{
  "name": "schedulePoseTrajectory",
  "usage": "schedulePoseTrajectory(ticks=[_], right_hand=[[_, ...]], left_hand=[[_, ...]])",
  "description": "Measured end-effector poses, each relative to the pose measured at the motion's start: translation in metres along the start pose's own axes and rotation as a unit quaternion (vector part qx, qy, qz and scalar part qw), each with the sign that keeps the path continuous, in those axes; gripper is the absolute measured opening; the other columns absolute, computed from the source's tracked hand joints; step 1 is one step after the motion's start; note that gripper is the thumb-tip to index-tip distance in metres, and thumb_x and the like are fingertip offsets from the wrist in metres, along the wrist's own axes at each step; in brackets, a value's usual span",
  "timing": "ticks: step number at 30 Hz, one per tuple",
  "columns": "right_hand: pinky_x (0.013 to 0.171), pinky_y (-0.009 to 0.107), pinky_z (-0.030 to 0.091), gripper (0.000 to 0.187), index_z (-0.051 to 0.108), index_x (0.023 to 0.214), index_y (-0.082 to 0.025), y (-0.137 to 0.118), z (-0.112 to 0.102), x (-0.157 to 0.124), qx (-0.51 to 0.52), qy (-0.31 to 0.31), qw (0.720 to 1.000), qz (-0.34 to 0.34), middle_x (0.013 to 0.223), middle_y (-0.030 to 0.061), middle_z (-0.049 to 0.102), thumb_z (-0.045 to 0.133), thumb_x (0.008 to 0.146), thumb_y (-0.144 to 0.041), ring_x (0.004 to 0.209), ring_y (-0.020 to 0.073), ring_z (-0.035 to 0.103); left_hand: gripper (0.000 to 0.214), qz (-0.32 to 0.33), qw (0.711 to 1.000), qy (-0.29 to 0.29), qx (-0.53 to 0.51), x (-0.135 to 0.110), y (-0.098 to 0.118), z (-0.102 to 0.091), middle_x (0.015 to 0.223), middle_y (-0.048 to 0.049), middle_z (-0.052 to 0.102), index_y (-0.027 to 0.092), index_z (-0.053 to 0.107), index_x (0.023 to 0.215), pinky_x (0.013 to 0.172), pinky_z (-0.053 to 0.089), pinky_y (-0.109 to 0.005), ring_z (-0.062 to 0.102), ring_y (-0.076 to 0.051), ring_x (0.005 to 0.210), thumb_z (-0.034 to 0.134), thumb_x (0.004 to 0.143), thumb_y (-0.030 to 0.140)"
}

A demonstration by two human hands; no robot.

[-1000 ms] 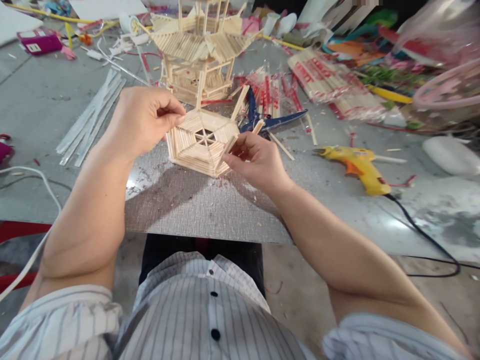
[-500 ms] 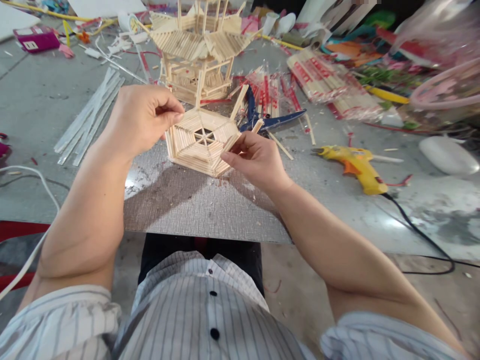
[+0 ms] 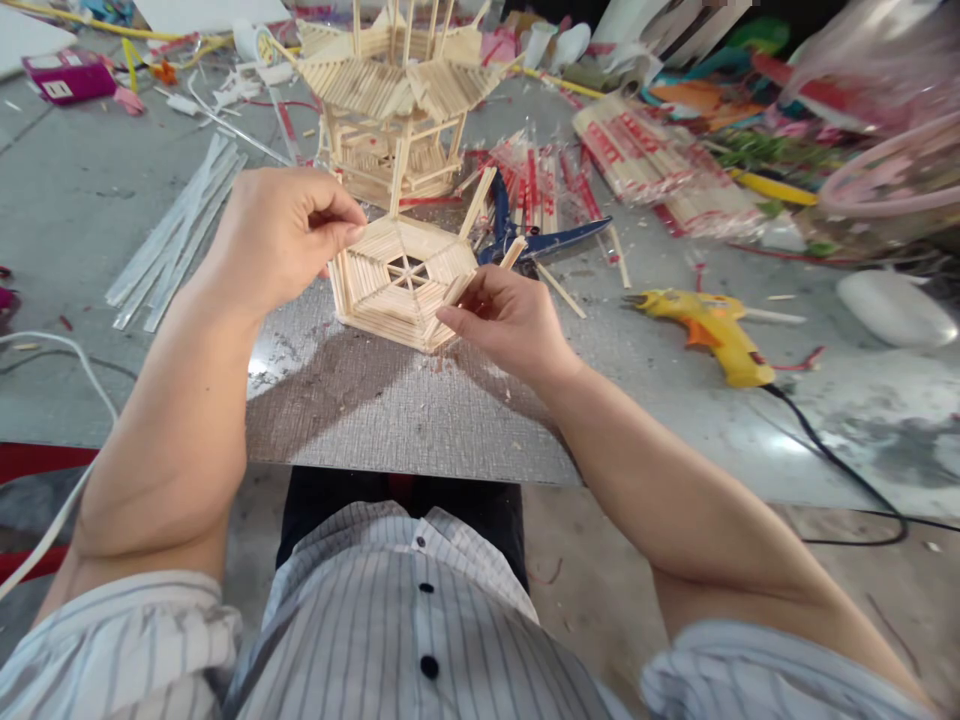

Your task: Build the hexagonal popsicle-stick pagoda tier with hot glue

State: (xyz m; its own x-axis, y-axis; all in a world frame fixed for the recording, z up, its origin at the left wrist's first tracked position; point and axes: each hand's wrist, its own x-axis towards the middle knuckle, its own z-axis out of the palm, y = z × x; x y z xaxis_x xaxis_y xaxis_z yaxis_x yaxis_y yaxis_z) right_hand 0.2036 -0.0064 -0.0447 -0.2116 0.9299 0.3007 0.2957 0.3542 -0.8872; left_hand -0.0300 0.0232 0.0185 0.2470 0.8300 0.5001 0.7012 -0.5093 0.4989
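Observation:
A hexagonal frame of thin wooden sticks (image 3: 375, 290), with a spoked opening in its middle, lies near the table's front edge. Short stick posts (image 3: 475, 203) rise from several of its corners. My left hand (image 3: 289, 235) is closed in a pinch at the frame's upper left corner. At its right edge my right hand (image 3: 514, 318) grips the frame between thumb and fingers, which hide part of that side. Just behind stands a pagoda-like model of the same sticks (image 3: 390, 90), with sloped roof panels. Blue-handled pliers (image 3: 555, 240) lie right of the frame.
A yellow glue gun (image 3: 709, 330) lies to the right, its black cord running off the table edge. Clear glue sticks (image 3: 176, 235) lie left. Packaged sticks (image 3: 637, 150) are at the back right, near a white computer mouse (image 3: 896, 308). A white cable (image 3: 82, 360) hangs at left.
Hardly anything differs. Both hands keep their places on the hexagonal frame, and the whole view has shifted very slightly.

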Motion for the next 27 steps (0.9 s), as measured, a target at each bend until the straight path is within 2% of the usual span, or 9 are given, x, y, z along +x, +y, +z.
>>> schedulePoseTrajectory(ticks=[6,12,21,27], right_hand=[[0.052,0.024,0.032,0.014,0.055,0.073,-0.019,0.0041,-0.0007,0.0004,-0.006,-0.007,1.000,-0.009,0.064,-0.0042,0.049,0.067,0.073,-0.026,0.056,0.0065,0.040],[0.054,0.024,0.034,0.012,0.055,0.076,-0.019,0.0049,-0.0001,0.0009,0.000,-0.003,1.000,-0.016,0.066,-0.0037,0.050,0.065,0.074,-0.024,0.058,0.0071,0.042],[0.053,0.024,0.034,0.010,0.058,0.079,-0.019,0.0037,-0.0012,0.0003,-0.021,-0.012,0.999,-0.029,0.067,-0.0032,0.051,0.064,0.075,-0.025,0.059,0.0072,0.043],[0.055,0.024,0.034,0.008,0.058,0.076,-0.019,0.0016,-0.0016,-0.0008,-0.052,-0.012,0.997,-0.047,0.066,-0.0030,0.051,0.065,0.075,-0.024,0.061,0.0081,0.043]], left_hand=[[0.014,-0.012,1.000,-0.004,-0.008,0.0012,0.0004,-0.0002,0.067,0.0023,0.067,0.017,0.074,0.081,0.059,0.053,-0.024,0.055,-0.005,0.045,0.066,0.077,0.029],[0.019,-0.002,1.000,0.006,-0.016,0.0009,-0.0009,0.0012,0.065,0.0031,0.064,0.017,0.073,0.080,0.065,0.055,-0.028,0.054,-0.005,0.045,0.066,0.077,0.034],[0.010,-0.007,1.000,0.002,-0.018,0.0004,0.0004,0.0005,0.063,0.0029,0.064,0.015,0.073,0.081,0.068,0.055,-0.028,0.054,-0.005,0.045,0.068,0.078,0.024],[0.016,-0.003,1.000,0.001,-0.015,0.0015,-0.0009,0.0003,0.063,0.0040,0.064,0.018,0.074,0.080,0.063,0.054,-0.026,0.055,-0.005,0.044,0.066,0.077,0.033]])
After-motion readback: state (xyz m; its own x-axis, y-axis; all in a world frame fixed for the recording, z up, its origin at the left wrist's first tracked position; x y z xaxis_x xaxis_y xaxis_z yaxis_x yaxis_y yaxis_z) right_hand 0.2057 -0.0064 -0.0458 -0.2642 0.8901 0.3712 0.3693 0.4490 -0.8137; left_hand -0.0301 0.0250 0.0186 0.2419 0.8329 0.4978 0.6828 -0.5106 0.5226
